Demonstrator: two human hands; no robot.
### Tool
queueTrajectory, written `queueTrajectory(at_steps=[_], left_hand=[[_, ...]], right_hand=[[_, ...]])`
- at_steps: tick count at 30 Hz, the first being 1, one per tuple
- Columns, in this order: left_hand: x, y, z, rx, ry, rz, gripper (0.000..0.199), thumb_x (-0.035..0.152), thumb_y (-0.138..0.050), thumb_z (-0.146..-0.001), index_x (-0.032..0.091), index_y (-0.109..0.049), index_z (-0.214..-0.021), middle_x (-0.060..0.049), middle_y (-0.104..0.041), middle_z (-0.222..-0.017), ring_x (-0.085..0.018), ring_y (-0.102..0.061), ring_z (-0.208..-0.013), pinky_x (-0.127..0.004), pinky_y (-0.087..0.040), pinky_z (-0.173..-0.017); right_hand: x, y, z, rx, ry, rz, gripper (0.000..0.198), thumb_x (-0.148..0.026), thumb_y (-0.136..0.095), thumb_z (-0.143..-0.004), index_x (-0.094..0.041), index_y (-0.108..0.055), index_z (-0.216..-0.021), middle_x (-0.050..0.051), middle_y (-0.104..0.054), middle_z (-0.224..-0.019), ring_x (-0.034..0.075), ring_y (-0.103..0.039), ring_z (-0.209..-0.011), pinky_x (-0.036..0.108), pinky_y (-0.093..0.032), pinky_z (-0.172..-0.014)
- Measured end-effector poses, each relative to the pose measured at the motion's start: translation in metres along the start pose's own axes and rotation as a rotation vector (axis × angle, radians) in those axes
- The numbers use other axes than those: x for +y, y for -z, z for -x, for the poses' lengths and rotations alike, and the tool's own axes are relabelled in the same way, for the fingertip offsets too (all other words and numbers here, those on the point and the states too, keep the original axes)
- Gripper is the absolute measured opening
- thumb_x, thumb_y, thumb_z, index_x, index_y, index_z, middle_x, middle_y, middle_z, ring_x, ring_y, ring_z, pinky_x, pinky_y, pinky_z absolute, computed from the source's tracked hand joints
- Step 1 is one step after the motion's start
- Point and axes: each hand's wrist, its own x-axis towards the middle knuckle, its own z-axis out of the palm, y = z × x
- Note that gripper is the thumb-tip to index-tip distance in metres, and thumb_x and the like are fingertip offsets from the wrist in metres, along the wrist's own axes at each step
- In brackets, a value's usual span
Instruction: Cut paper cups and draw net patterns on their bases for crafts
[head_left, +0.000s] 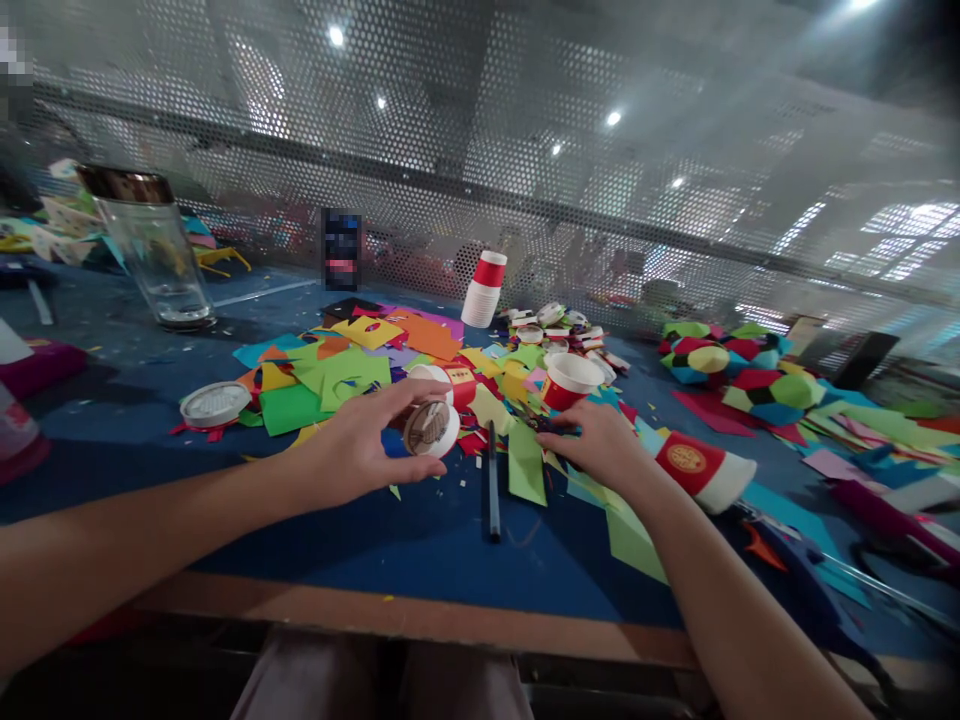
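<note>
My left hand (pixel 356 445) grips a short round cup base (pixel 431 430) between the thumb and fingers. Its white rim and brownish disc face me. Just behind it lies a red and white paper cup (pixel 461 383) on its side, partly hidden by my fingers. My right hand (pixel 596 440) is low over the paper scraps, fingers curled at a small dark object that I cannot make out. An upright paper cup (pixel 572 378) stands right behind that hand. Between my hands lie a dark pen (pixel 493 490) and a green paper strip (pixel 528 465).
Coloured paper (pixel 337 370) covers the middle of the blue table (pixel 337 540). A cup stack (pixel 484 290) stands behind, near cut cup pieces (pixel 555 325). A glass bottle (pixel 161 250) is left. At right are a lying cup (pixel 705 470), a blue glue gun (pixel 802 575) and paper balls (pixel 772 395).
</note>
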Motion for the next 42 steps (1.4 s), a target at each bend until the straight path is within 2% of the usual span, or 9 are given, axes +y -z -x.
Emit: queueTrajectory(at_steps=[4,14,18,23,27,30,33,38,42], left_hand=[[0.005,0.002,0.000,-0.033,-0.002,-0.032,0.053,0.044,-0.075,-0.083,0.027,-0.061,-0.131,-0.006,-0.071,-0.117,-0.023,-0.068,-0.099,-0.038,-0.058,-0.088],[-0.003,-0.003,0.001,-0.010,0.008,0.063,0.058,0.050,-0.076,-0.081,0.023,-0.055,-0.128,-0.007,-0.071,-0.109,-0.022,-0.072,-0.092,-0.036,-0.062,-0.081],[0.000,-0.001,0.001,-0.007,-0.013,0.008,0.056,0.048,-0.077,-0.081,0.024,-0.056,-0.128,-0.009,-0.068,-0.116,-0.024,-0.070,-0.097,-0.036,-0.062,-0.079],[0.003,0.001,0.003,-0.025,-0.079,-0.130,0.054,0.039,-0.076,-0.084,0.026,-0.054,-0.132,-0.010,-0.064,-0.131,-0.026,-0.065,-0.115,-0.041,-0.058,-0.094],[0.002,0.001,0.004,-0.052,-0.188,-0.230,0.051,0.034,-0.071,-0.089,0.024,-0.052,-0.136,-0.010,-0.062,-0.138,-0.027,-0.059,-0.128,-0.042,-0.051,-0.106],[0.002,0.003,0.004,-0.066,-0.271,-0.302,0.047,0.030,-0.069,-0.091,0.024,-0.056,-0.136,-0.011,-0.062,-0.139,-0.029,-0.058,-0.128,-0.045,-0.047,-0.109],[0.003,0.004,0.003,-0.059,-0.303,-0.350,0.047,0.030,-0.068,-0.092,0.022,-0.057,-0.138,-0.011,-0.064,-0.138,-0.029,-0.058,-0.127,-0.046,-0.044,-0.112],[0.000,0.000,0.003,-0.010,-0.204,-0.332,0.056,0.040,-0.071,-0.089,0.017,-0.056,-0.138,-0.014,-0.066,-0.133,-0.029,-0.059,-0.125,-0.044,-0.046,-0.108],[-0.008,-0.002,0.000,0.014,-0.094,-0.258,0.062,0.055,-0.075,-0.082,0.022,-0.060,-0.133,-0.010,-0.070,-0.122,-0.027,-0.067,-0.109,-0.038,-0.054,-0.094]], right_hand=[[-0.001,0.003,-0.002,-0.047,-0.025,0.020,0.023,-0.037,-0.065,-0.097,-0.016,-0.068,-0.107,0.006,-0.070,-0.108,0.021,-0.068,-0.095,0.042,-0.058,-0.085],[-0.004,0.004,-0.001,-0.058,-0.074,-0.034,0.020,-0.035,-0.064,-0.098,-0.017,-0.068,-0.105,0.005,-0.071,-0.106,0.019,-0.068,-0.090,0.038,-0.059,-0.080],[-0.004,0.003,0.000,-0.028,-0.109,-0.057,0.021,-0.035,-0.063,-0.099,-0.017,-0.068,-0.108,0.006,-0.070,-0.107,0.019,-0.069,-0.090,0.039,-0.059,-0.081],[-0.002,0.000,0.000,0.051,-0.131,-0.110,0.021,-0.036,-0.064,-0.098,-0.016,-0.068,-0.106,0.006,-0.070,-0.105,0.019,-0.068,-0.090,0.039,-0.058,-0.081],[-0.003,0.002,0.000,0.176,-0.165,-0.206,0.019,-0.035,-0.066,-0.096,-0.016,-0.067,-0.093,0.004,-0.069,-0.099,0.019,-0.066,-0.090,0.040,-0.055,-0.084],[-0.004,0.009,0.002,0.361,-0.249,-0.348,0.020,-0.030,-0.070,-0.090,-0.018,-0.061,-0.076,0.002,-0.065,-0.088,0.021,-0.062,-0.093,0.042,-0.050,-0.089],[-0.005,0.015,0.002,0.514,-0.352,-0.596,0.023,-0.033,-0.067,-0.089,-0.021,-0.056,-0.072,0.001,-0.059,-0.074,0.021,-0.061,-0.081,0.037,-0.050,-0.078],[-0.009,0.020,-0.001,0.537,-0.525,-1.137,0.029,-0.045,-0.048,-0.102,-0.019,-0.058,-0.092,-0.003,-0.060,-0.070,0.013,-0.056,-0.054,0.027,-0.048,-0.053],[-0.014,0.029,0.001,0.534,-0.643,-1.378,0.022,-0.036,-0.051,-0.103,-0.017,-0.059,-0.099,-0.005,-0.060,-0.069,0.008,-0.049,-0.044,0.020,-0.038,-0.041]])
